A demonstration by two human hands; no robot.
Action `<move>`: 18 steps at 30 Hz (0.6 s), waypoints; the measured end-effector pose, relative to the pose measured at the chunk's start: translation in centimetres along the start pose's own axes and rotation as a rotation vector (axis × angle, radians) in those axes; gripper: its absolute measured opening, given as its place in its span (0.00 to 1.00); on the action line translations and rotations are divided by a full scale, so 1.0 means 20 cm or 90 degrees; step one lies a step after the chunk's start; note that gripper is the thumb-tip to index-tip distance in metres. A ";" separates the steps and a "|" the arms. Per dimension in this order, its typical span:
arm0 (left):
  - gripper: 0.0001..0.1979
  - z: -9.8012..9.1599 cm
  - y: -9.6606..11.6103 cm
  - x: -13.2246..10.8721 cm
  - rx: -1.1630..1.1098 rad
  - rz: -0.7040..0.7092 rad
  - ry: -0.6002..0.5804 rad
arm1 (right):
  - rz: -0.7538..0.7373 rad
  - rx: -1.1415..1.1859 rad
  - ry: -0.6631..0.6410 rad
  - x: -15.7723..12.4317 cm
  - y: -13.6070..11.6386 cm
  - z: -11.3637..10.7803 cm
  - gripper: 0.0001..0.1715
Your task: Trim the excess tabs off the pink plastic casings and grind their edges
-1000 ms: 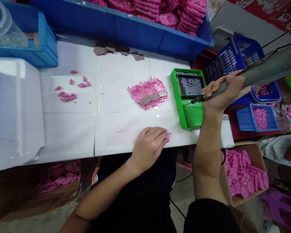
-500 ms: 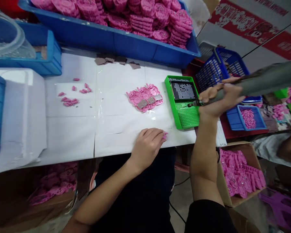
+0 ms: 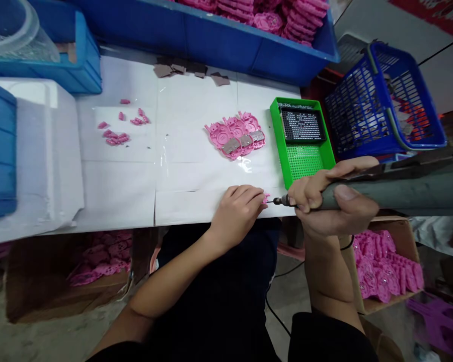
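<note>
My left hand (image 3: 240,211) is closed over a pink plastic part (image 3: 265,198) at the front edge of the table; most of that part is hidden under my fingers. In my right hand (image 3: 332,198) is a grey electric screwdriver (image 3: 407,191), held level with its bit pointing left. The bit's tip reaches the visible end of the pink part; whether it touches a screw I cannot tell. Behind my hands lie several overlapping pink plastic casings (image 3: 223,137) with metal plates on them. A green tray (image 3: 281,143) stands right of these, holding a black screw tray (image 3: 302,124).
Small pink pieces (image 3: 117,138) lie at the left. Grey-brown flat pieces (image 3: 164,70) rest along a big blue bin (image 3: 219,42) of pink casings. A blue basket (image 3: 347,120) stands at the right; below it is a carton (image 3: 413,241) of pink parts. A white box (image 3: 53,166) borders the left.
My right hand has brought the screwdriver from over the green tray down and left to the pink part. My left hand keeps its hold. The view has tilted downward.
</note>
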State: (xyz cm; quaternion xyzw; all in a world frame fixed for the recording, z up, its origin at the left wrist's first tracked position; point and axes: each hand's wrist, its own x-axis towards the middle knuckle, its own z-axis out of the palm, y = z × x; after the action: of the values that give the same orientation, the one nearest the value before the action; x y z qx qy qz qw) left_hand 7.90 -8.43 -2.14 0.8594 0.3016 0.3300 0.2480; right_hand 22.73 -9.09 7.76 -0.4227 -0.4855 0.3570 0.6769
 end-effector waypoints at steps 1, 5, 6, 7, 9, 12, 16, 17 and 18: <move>0.08 0.00 0.00 0.00 0.003 0.000 -0.005 | 0.001 0.007 -0.002 0.00 0.01 0.00 0.10; 0.09 0.01 -0.01 0.00 0.004 -0.004 -0.006 | 0.021 0.000 -0.016 -0.03 0.03 0.00 0.11; 0.09 0.01 -0.01 0.00 0.002 -0.004 -0.005 | 0.023 -0.003 -0.023 -0.04 0.03 0.01 0.11; 0.09 0.01 -0.01 0.00 0.000 -0.005 -0.003 | 0.023 -0.005 -0.032 -0.04 0.04 0.02 0.12; 0.07 0.00 0.00 0.00 -0.001 -0.005 -0.001 | 0.023 -0.009 -0.049 -0.05 0.05 0.04 0.15; 0.06 -0.01 0.01 -0.01 0.000 -0.013 -0.003 | 0.033 -0.022 -0.059 -0.05 0.08 0.06 0.19; 0.06 0.01 0.00 -0.01 0.005 -0.011 0.001 | 0.055 -0.001 -0.080 -0.03 0.11 0.06 0.21; 0.06 0.02 0.00 -0.01 0.007 -0.009 0.006 | 0.052 0.010 -0.082 -0.02 0.10 0.05 0.20; 0.06 0.02 0.00 0.00 0.009 -0.009 0.012 | 0.045 0.018 -0.074 -0.01 0.09 0.05 0.17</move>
State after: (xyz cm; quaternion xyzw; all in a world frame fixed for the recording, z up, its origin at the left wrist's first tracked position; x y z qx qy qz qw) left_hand 8.23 -8.55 -2.48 0.8559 0.3123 0.3343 0.2410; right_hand 21.66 -8.26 6.21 -0.4087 -0.5037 0.4115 0.6403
